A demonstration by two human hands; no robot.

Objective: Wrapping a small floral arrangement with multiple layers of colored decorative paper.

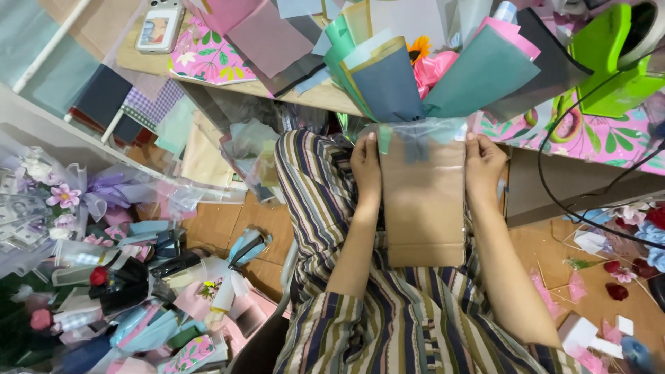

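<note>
Bouquet (415, 76), already wrapped in teal, grey-blue and pink paper, has its base inside a brown paper sleeve (424, 201) over the striped lap. Left hand (366, 168) and right hand (483, 165) press flat fingers against the sleeve's upper edges. Table edge (305, 95) close ahead; cluttered floor left.

Single head-worn view, steeply downward, close over lap and table edge (305, 93).
</note>
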